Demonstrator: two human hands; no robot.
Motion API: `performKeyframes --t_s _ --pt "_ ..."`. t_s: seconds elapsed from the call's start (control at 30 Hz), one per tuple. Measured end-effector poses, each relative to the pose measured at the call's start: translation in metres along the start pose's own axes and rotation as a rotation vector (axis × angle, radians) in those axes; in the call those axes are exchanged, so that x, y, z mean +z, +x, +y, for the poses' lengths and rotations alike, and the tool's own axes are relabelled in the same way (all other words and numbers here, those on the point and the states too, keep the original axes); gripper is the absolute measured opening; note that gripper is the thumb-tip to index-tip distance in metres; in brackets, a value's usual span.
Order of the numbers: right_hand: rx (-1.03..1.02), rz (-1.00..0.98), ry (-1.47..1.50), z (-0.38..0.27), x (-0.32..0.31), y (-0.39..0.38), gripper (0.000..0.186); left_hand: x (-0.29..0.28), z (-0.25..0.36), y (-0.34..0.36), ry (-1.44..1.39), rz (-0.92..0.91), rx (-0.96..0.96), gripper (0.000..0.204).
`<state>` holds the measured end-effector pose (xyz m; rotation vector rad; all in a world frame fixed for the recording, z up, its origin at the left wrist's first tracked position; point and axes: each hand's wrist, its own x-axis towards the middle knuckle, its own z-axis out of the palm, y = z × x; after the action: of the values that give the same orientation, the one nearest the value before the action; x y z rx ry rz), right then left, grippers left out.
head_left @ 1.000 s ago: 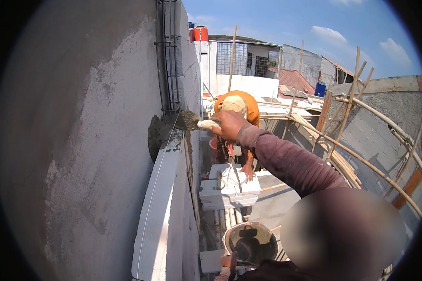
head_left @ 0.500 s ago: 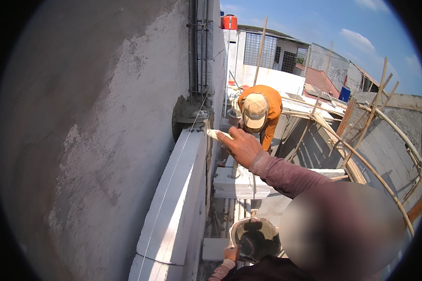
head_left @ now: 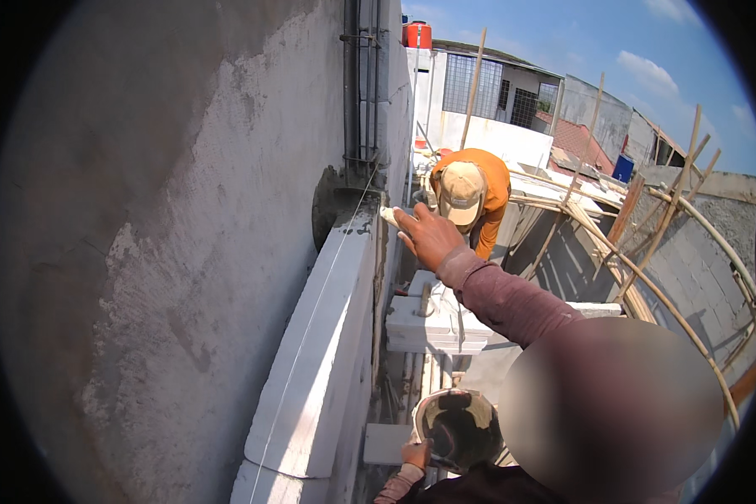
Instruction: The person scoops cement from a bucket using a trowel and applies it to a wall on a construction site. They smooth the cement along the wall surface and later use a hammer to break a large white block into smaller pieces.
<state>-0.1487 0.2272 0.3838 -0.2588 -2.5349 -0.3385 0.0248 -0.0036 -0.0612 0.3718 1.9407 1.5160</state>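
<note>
Trowel [head_left: 387, 216]: clamped in the right hand [head_left: 436, 238]; I see its pale handle point up-left, but cannot make out the blade.
Mortar patch [head_left: 332, 202]: left of the trowel, at the far end of the block row [head_left: 315, 361].
Row's long axis: lower left to mortar.
Nearer hand: right, forearm extended from lower right, palm down.
Left hand [head_left: 415, 454]: low, well apart, fingers clamped on the bucket [head_left: 481, 409] rim.

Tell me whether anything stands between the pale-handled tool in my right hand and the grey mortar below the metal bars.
Partly: a thin white string running along the white rectangular block crosses over the grey mortar, between its left side and the pale-handled tool in the right hand. Nothing else visible does.
</note>
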Motion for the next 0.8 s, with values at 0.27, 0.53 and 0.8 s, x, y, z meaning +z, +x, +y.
performKeyframes --t_s 0.27,0.53,0.8 --pt "0.078 0.076 0.135 0.015 -0.034 -0.011 0.040 -0.014 0.008 0.001 -0.070 -0.038 -0.075 0.021" --pt "-0.081 -0.010 0.189 -0.033 -0.052 -0.051 0.045 0.001 -0.021 0.017 -0.259 0.003 -0.151 0.016" --pt "0.002 0.176 0.338 -0.018 -0.054 -0.119 0.050 -0.008 0.004 0.018 -0.495 -0.110 -0.161 0.018"
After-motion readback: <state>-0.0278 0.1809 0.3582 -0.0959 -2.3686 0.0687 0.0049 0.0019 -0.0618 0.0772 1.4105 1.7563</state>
